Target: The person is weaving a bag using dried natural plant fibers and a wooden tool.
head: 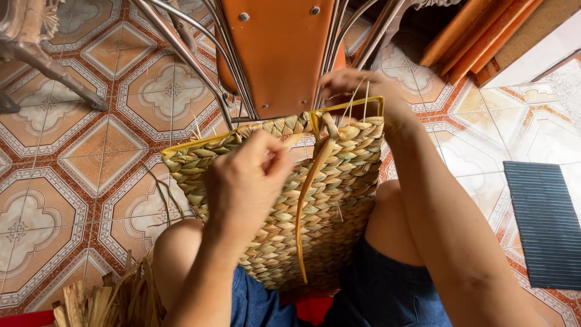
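A person's left hand [245, 181] pinches the end of a flat straw strand [310, 200] between thumb and fingers, closed narrowly on it at the upper face of a half-woven straw basket [327, 230]. The right hand [351, 85] curls over the basket's far rim, its fingers closed around the top edge, apparently to steady the work while the strand is drawn; how tightly it grips cannot be told. The strand loops under the rim and trails down the basket's front towards the lap, loose along its length, which suggests it is the working end of the weave. A yellow wire frame [357, 104] runs along the top edge, giving the braid a line to wrap round. The basket rests upright between the person's bare knees, held there by the legs above blue shorts [387, 297], so both hands stay free at the rim. Just beyond it stands an orange chair [278, 48] on metal legs, close against the far rim. Loose dried straw [115, 297] lies near on the left, on the patterned tile floor [78, 151]. A dark ribbed mat [544, 224] lies to the right.
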